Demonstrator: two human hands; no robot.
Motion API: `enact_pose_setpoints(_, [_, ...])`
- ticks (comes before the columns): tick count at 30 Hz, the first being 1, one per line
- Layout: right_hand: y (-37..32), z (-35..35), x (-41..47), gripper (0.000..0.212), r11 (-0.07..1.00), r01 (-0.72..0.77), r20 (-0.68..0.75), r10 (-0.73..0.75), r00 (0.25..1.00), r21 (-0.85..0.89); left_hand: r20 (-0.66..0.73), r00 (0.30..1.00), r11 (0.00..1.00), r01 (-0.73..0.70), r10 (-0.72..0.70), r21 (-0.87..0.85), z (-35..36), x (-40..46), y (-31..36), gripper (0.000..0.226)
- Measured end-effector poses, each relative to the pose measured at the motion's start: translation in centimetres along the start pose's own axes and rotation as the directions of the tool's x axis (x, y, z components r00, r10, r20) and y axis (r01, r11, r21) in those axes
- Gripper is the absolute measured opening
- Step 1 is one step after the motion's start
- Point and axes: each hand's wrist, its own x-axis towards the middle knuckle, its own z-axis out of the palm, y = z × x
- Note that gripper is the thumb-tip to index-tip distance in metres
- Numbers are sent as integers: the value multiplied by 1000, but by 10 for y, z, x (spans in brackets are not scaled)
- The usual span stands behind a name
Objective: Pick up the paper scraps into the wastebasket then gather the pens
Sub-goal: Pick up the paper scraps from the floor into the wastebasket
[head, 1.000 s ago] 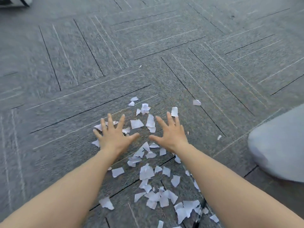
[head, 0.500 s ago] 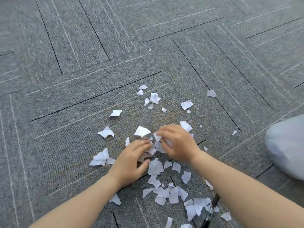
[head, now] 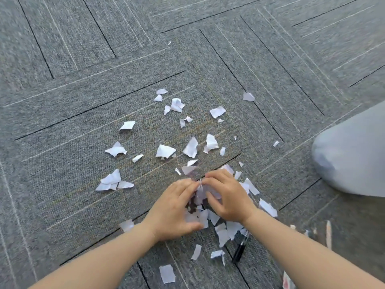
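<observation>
Low in the frame's centre, the left hand (head: 174,211) and right hand (head: 228,198) cup together, fingers curled around a bunch of paper scraps (head: 201,205) on the grey carpet (head: 62,101). More scraps lie scattered above them. A black pen (head: 239,250) lies below the right wrist, and a grey bag (head: 354,153) sits at the right edge.

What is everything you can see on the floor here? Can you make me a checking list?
Surface: grey carpet with dark and pale lines.
Job's things: white paper scraps scattered on the carpet; a black pen lies near the right forearm, partly under scraps.
Clutter: pale sticks at the lower right, too blurred to name.
Hands: left hand and right hand are cupped together around a small heap of scraps.
Cables: nothing seen.
Surroundings: a rounded pale grey thing at the right edge; I cannot tell what it is.
</observation>
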Motion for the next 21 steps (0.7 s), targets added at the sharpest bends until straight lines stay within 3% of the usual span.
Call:
enact_pose_setpoints(3, [6,-7,8,39,990,-127,-83,122,989,-60,-8,999,998,-46,46,37,12,-12,10,104])
enact_pose_setpoints(5, [14,-11,25,55,973,-182,2,184,983,-145,34,998,994,-60,57,91,20,-19,16,115])
enact_pose_setpoints(8, [20,-9,54,64,960,-94,188,147,971,-264,72,997,977,-40,25,211,32,-20,24,118])
enact_pose_setpoints(11, [17,-5,65,58,966,28,270,44,962,-257,13,999,954,-37,35,299,37,-5,24,98])
enact_pose_setpoints(15, [19,-5,31,27,965,186,92,-172,981,-185,-112,986,926,-70,120,372,41,13,23,60])
enact_pose_setpoints(19, [19,-11,-20,18,975,134,34,-130,991,-177,-135,960,909,-181,247,376,43,20,26,30])
enact_pose_setpoints(21, [12,-11,-41,25,978,78,77,-64,995,-193,-145,936,888,-244,321,390,40,24,25,18])
